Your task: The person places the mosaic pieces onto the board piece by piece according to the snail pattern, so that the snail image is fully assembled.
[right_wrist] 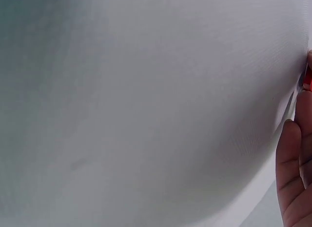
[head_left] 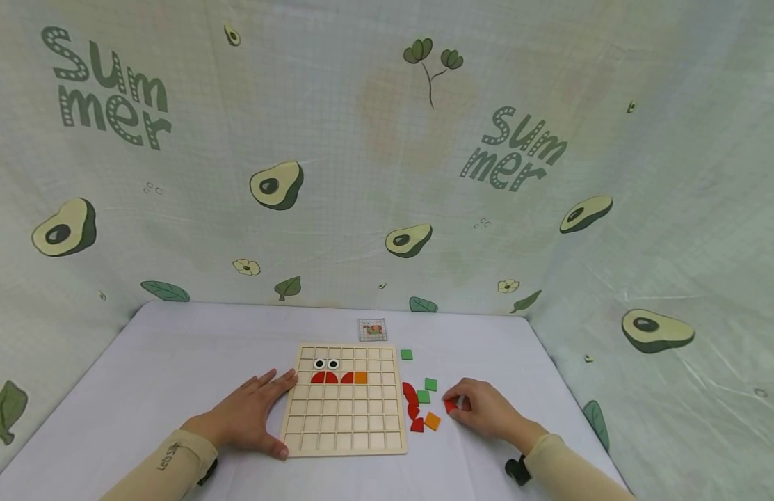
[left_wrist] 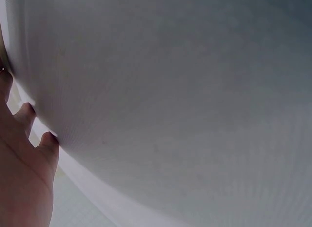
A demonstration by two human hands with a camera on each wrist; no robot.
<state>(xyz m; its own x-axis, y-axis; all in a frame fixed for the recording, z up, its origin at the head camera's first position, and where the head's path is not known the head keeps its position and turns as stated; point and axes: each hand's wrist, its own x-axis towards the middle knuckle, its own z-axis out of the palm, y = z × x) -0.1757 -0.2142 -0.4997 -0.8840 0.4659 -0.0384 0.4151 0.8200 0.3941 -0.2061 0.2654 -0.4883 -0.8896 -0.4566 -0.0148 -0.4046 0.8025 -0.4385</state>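
Observation:
A wooden grid board (head_left: 344, 422) lies on the white table. My left hand (head_left: 252, 412) rests at its left edge, fingers spread, fingertips and thumb touching the frame; the left wrist view shows part of this hand (left_wrist: 24, 173). Two eye pieces (head_left: 327, 364) sit in the grid's upper rows, with red quarter-circle pieces (head_left: 325, 378) and an orange square (head_left: 361, 378) in the row below. To the right of the board, my right hand (head_left: 487, 412) pinches a red piece (head_left: 450, 406) between thumb and fingers. The right wrist view shows a sliver of that red piece (right_wrist: 307, 80).
Between board and right hand lie several loose red pieces (head_left: 414, 410), green squares (head_left: 430, 384) and an orange square tile (head_left: 432, 421). Another green square (head_left: 407, 355) is by the board's upper right. A small pattern card (head_left: 372, 330) lies behind the board. A printed curtain (head_left: 336, 125) surrounds the table.

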